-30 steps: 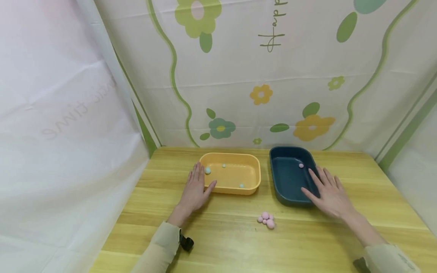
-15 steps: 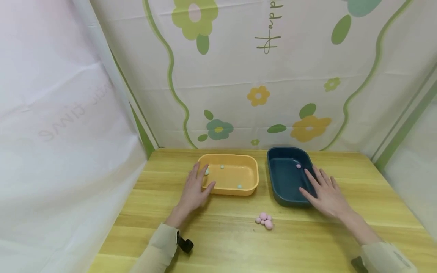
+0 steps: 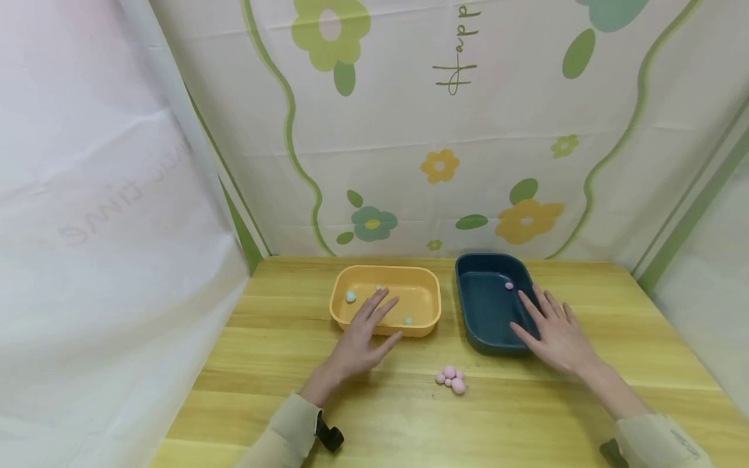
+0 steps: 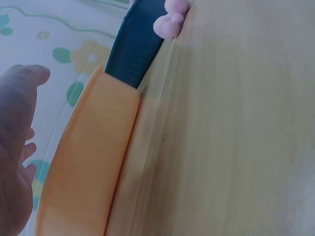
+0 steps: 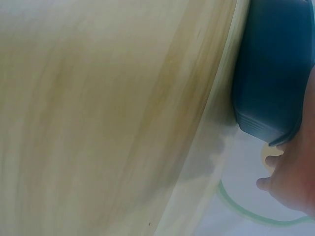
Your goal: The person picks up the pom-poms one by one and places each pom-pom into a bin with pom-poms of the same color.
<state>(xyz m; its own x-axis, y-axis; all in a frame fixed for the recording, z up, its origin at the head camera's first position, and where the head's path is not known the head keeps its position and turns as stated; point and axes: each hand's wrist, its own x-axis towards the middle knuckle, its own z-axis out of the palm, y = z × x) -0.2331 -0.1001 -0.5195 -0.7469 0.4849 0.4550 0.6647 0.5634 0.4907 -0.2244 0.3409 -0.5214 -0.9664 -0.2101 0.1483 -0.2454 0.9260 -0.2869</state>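
A yellow tray [image 3: 418, 328] lies on the left with a few small light-blue balls [image 3: 350, 296] inside. My left hand [image 3: 359, 344] is over its front rim, fingers spread and holding nothing. To the right stands a dark blue tray [image 3: 488, 318] with one small pink ball [image 3: 509, 286] in it. My right hand [image 3: 556, 335] lies at that tray's right rim, fingers spread, fingertips overlapping the edge. In front of the trays sits a cluster of pink balls [image 3: 450, 379] on the table. The left wrist view shows the yellow tray's side wall [image 4: 91, 147] close beside my left hand.
The wooden table [image 3: 386, 416] carries both trays near its back edge. Behind it hangs a white cloth [image 3: 374, 117] with flower prints, and another white sheet [image 3: 117, 260] closes the left side. A black strap device [image 3: 330, 437] is on my left wrist.
My left hand has moved right from the yellow tray's left end to over its front, uncovering the light-blue ball at the left. The right hand stays at the dark blue tray.
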